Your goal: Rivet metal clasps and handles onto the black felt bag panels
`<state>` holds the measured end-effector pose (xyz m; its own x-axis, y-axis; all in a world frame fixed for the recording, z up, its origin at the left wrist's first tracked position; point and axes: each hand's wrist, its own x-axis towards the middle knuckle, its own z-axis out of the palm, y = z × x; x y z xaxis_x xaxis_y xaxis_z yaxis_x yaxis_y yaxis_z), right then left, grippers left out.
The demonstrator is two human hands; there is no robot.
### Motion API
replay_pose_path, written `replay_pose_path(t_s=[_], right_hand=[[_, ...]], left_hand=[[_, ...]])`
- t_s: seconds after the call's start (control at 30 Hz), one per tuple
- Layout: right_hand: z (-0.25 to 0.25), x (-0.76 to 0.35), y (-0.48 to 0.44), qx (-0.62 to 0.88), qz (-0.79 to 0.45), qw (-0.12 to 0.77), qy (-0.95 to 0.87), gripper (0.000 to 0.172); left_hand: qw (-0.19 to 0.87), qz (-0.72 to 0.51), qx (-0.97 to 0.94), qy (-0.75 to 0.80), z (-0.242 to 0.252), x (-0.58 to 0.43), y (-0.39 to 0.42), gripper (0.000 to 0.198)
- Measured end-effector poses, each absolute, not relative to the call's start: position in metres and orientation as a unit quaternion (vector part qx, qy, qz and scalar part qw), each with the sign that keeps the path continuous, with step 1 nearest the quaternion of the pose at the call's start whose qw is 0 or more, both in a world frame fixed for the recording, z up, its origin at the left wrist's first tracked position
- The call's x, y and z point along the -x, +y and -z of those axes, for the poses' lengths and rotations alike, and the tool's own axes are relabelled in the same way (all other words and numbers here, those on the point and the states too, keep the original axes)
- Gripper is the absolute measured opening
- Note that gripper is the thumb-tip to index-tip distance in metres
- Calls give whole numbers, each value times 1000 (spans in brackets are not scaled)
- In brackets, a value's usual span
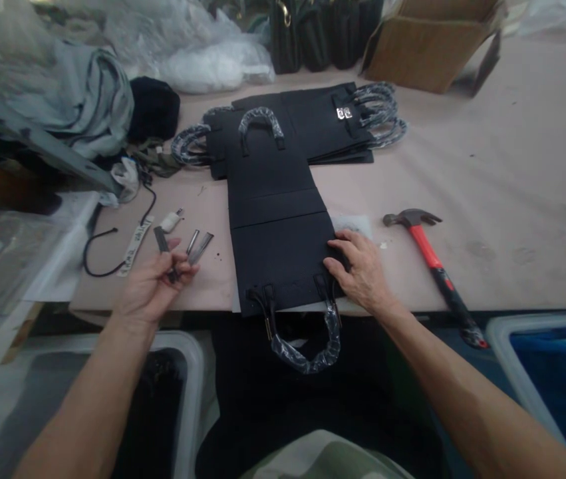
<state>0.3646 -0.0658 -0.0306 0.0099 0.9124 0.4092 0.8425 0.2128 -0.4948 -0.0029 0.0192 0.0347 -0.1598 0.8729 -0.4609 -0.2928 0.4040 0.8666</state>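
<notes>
My left hand (pixel 159 275) is closed around a short dark metal bar (pixel 161 239), whose exact kind I cannot make out. Just right of its fingers lie slim metal rods (pixel 199 247) on the table. In the middle, a long black bag panel (pixel 283 249) lies flat, reaching the table's front edge. One plastic-wrapped handle (pixel 307 362) hangs over that edge; another wrapped handle (pixel 261 116) is at the panel's far end. My right hand (pixel 360 269) rests on the panel's right edge, fingers apart and slightly bent.
A claw hammer (pixel 427 249) with a red and black grip lies on the right, its handle end past the table edge. Behind is a stack of black bag panels (pixel 322 123). A cardboard box (pixel 432 46), black bags (pixel 315 36) and a black cord (pixel 88 256) are around.
</notes>
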Motion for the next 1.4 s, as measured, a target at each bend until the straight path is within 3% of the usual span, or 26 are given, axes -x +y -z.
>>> replay_pose_path(t_s=[0.27,0.47,0.83,1.0,1.27,1.4], right_hand=[[31,-365,-66,619,-44,346,-704,32],[30,-364,-66,624,-53,343,-701,29],[31,-362,-66,622,-47,357,-695,29],[32,-363,-65,623,-47,359,-694,28],[31,-361,-66,625,-50,364,-688,27],[30,-361,-68,632,-46,359,-685,26]], left_hand=[[714,-462,-283,444,-24,-66,-43,21],[633,-459,-428,453,-12,-92,-46,33],[498,-422,-594,470,12,-89,-49,26],[511,-430,-572,476,12,-82,-51,22],[570,-487,-486,450,8,-90,-49,36],[564,-468,-514,446,4,-94,-52,29]])
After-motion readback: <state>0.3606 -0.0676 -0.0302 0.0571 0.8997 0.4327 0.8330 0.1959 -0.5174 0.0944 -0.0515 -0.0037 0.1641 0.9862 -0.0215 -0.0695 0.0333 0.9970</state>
